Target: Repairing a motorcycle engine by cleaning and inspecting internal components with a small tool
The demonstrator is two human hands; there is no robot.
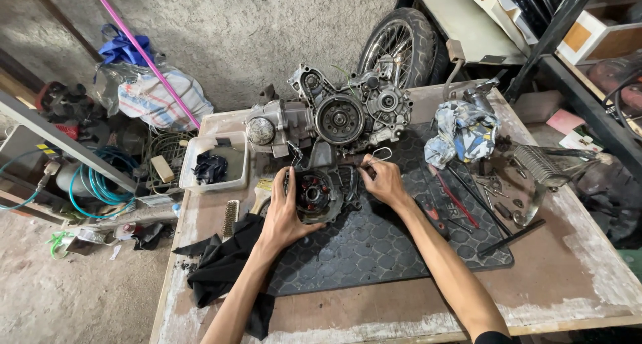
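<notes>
A round dark engine cover with a red coil ring inside (pixel 315 195) lies on a black rubber mat (pixel 374 243). My left hand (pixel 284 210) rests on its left edge and holds it. My right hand (pixel 382 178) grips the cover's right side, where thin wires (pixel 380 155) loop out. Just behind stands a grey motorcycle engine block (pixel 334 116) with a round rotor facing me.
A white tray (pixel 215 162) with dark parts sits at the left, with brushes (pixel 231 217) and a black cloth (pixel 224 267) near it. A patterned rag (pixel 465 133), screwdrivers (pixel 461 200) and small parts lie at the right. A wheel (pixel 401 39) leans behind the wooden table.
</notes>
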